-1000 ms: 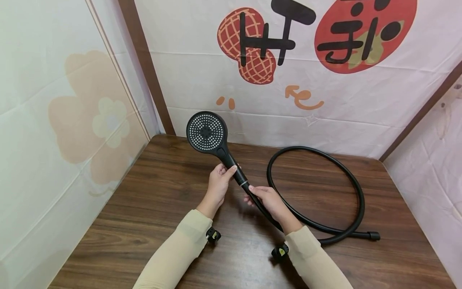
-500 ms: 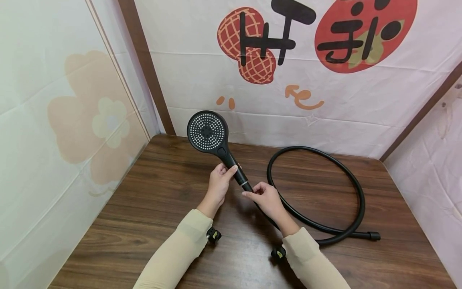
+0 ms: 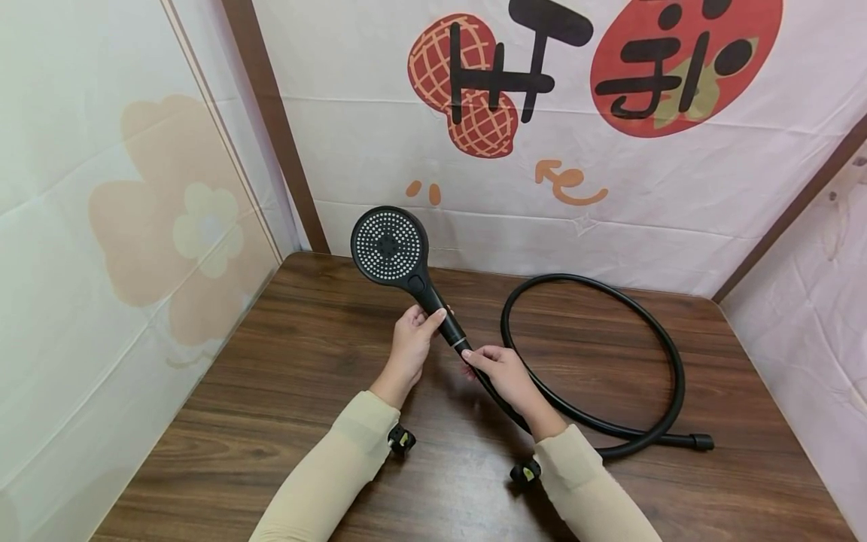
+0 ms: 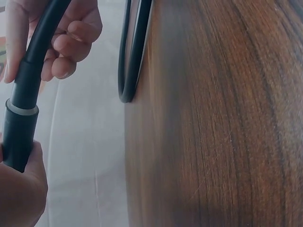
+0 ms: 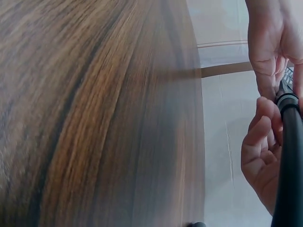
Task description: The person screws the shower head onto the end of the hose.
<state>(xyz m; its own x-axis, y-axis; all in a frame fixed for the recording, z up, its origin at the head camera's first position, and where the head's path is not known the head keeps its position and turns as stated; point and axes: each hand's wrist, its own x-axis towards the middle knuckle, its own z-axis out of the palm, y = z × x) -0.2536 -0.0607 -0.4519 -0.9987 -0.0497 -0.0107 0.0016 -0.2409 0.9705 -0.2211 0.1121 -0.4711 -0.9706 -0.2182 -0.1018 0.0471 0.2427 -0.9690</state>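
Observation:
In the head view, my left hand (image 3: pixel 409 346) grips the handle of a black shower head (image 3: pixel 388 247), which is held up at a slant, its round nozzle face towards me. Just below the handle, my right hand (image 3: pixel 504 376) pinches the top end of the black shower hose (image 3: pixel 679 376), thumb on the near side and fingers behind. The left wrist view shows the hose's end sleeve (image 4: pixel 27 85) against a pale ring (image 4: pixel 21 109) at the handle's bottom; handle and hose are in line. Whether the thread is tight cannot be seen.
The hose lies in a wide loop on the brown wooden table (image 3: pixel 271 421), its free end fitting (image 3: pixel 701 442) at the right. A printed cloth wall (image 3: pixel 474 226) stands at the back, with more cloth at both sides.
My right thumb and fingers shifted their hold around the hose end at half a second ago, then came back to a grip like the first. My left hand and the shower head barely moved.

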